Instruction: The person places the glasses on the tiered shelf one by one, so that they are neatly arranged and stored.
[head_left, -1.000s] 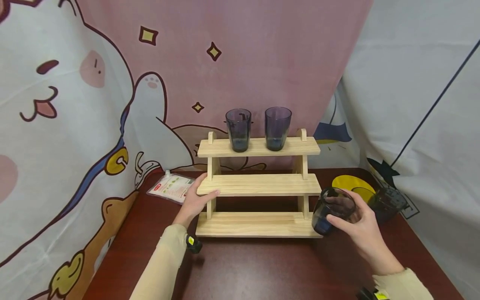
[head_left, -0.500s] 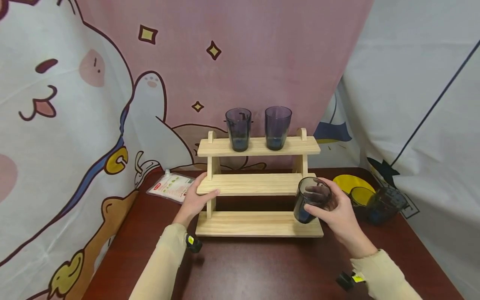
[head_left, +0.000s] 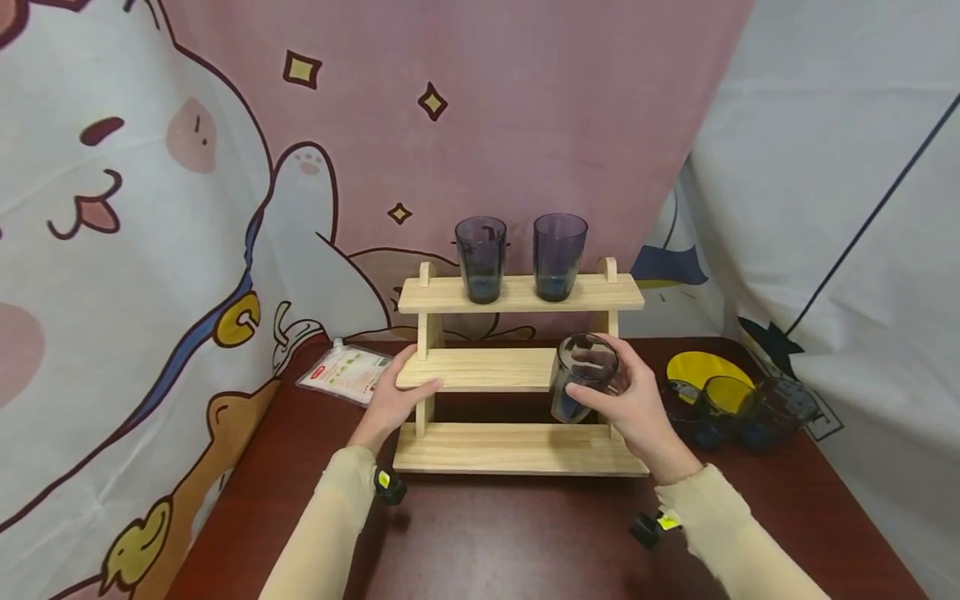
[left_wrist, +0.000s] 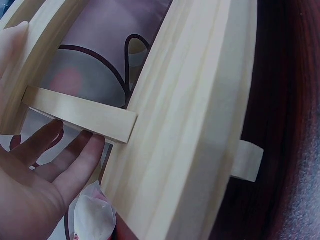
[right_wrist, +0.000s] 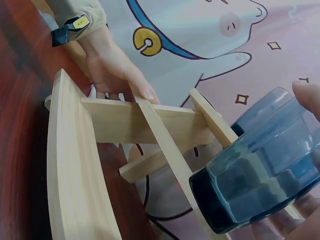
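Observation:
A three-tier wooden display rack (head_left: 480,367) stands on the table. My left hand (head_left: 392,400) holds the left end of its middle shelf, the thumb on the front edge; in the left wrist view, its fingers (left_wrist: 82,160) reach the wooden side support. My right hand (head_left: 633,408) grips a bluish tinted drinking glass (head_left: 570,383) before the right half of that shelf. The right wrist view shows the same glass (right_wrist: 255,170) tilted, its thick base towards the shelf; whether it touches the wood I cannot tell. Two similar glasses, left (head_left: 482,267) and right (head_left: 558,262), stand upright on the top shelf.
Several dark tinted glasses (head_left: 776,417) stand at the right of the table (head_left: 487,533), with a yellow round object (head_left: 701,367) behind them. A flat printed pouch (head_left: 348,373) with a spout lies left of the rack. Printed cloth (head_left: 585,108) hangs behind.
My right hand has carried the glass left and a little upward, from the rack's right end to in front of the middle shelf. My left hand keeps its hold on the rack.

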